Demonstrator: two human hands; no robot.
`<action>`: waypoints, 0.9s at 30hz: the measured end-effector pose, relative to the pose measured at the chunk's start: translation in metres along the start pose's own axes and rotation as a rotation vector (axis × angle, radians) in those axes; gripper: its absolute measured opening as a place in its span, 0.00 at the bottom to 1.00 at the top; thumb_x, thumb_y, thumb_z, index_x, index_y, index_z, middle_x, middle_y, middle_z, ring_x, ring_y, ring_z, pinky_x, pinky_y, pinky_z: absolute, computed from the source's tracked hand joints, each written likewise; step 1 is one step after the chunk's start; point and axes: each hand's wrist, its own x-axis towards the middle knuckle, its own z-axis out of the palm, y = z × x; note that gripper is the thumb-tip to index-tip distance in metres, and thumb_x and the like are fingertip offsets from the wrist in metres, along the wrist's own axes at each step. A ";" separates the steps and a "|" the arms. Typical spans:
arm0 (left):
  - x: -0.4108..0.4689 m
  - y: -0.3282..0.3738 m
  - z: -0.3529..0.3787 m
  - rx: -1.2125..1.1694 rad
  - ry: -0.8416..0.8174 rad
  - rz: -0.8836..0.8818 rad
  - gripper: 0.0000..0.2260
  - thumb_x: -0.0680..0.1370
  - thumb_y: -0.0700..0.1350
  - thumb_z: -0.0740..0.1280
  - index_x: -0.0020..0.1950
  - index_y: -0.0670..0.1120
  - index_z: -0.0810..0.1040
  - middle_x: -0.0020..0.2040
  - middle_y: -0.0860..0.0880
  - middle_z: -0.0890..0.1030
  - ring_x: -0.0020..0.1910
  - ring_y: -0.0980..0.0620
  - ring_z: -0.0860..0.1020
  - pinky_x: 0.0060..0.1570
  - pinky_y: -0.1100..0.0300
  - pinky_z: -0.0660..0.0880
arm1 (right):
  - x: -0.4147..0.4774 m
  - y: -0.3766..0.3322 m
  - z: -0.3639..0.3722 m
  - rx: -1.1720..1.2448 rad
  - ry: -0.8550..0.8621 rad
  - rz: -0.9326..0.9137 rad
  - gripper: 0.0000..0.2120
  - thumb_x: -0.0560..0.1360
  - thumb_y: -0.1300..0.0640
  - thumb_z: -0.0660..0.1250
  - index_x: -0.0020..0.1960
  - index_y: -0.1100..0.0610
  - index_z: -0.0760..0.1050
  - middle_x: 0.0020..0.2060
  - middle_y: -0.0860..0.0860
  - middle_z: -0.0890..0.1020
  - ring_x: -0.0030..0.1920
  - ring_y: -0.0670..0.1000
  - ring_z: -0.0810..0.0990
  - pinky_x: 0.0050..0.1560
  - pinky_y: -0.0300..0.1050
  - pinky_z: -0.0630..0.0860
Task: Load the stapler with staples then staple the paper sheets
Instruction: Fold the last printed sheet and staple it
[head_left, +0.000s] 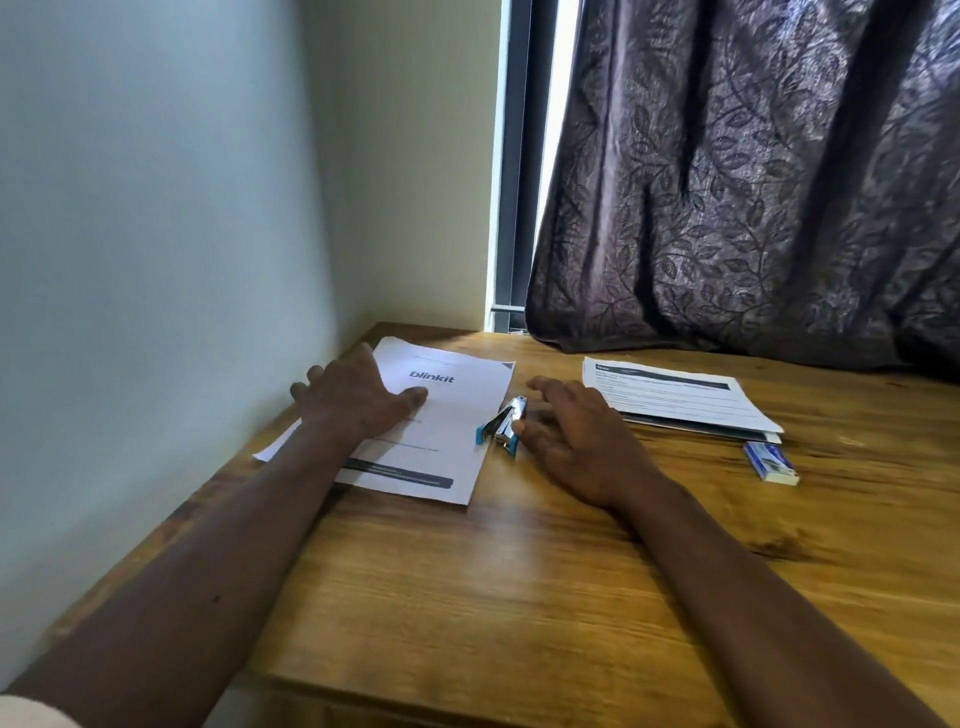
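On the left part of the wooden table, close to the far left corner where it meets the pale wall, lies the first of two paper lots: the printed sheets, topmost page headed "blinkit". The left hand rests palm-down on their left half, fingers straight and spread, gripping nothing; a corner of paper sticks out below the wrist towards the table's left edge.

One stapler, blue and metal, lies slanted at the right edge of these sheets, its near end over the paper's border. Its two blue parts stand apart at the near end, so it looks hinged open. Just right of it the right hand lies palm-down on the bare wood, fingers loosely extended and holding nothing; the thumb tip is at the stapler's side, and whether it touches cannot be told.

Further right, nearer the far edge, sits the second stack of papers, with a dark band across the top page. One small blue-and-white staple box lies closed just beside that stack's near right corner. A dark leaf-patterned curtain hangs down to the table's far right edge.
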 end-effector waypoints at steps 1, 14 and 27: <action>0.000 -0.001 -0.002 0.006 0.001 -0.011 0.37 0.70 0.72 0.68 0.70 0.50 0.67 0.64 0.42 0.78 0.66 0.37 0.72 0.61 0.45 0.67 | 0.000 0.000 0.000 0.010 0.005 0.003 0.28 0.81 0.39 0.60 0.78 0.46 0.61 0.72 0.50 0.70 0.71 0.53 0.66 0.70 0.55 0.68; 0.012 -0.012 -0.024 -0.760 0.117 -0.145 0.31 0.72 0.39 0.68 0.76 0.50 0.66 0.64 0.46 0.78 0.66 0.44 0.75 0.62 0.53 0.73 | 0.001 0.005 0.004 -0.043 -0.020 0.024 0.22 0.82 0.38 0.56 0.72 0.47 0.70 0.68 0.49 0.75 0.67 0.53 0.70 0.67 0.54 0.69; 0.013 0.041 -0.146 -0.798 0.201 0.265 0.23 0.70 0.41 0.74 0.64 0.54 0.79 0.51 0.51 0.84 0.54 0.47 0.83 0.60 0.46 0.80 | 0.002 0.012 -0.001 0.353 0.150 0.057 0.34 0.79 0.35 0.61 0.79 0.37 0.50 0.55 0.47 0.79 0.54 0.49 0.78 0.60 0.57 0.75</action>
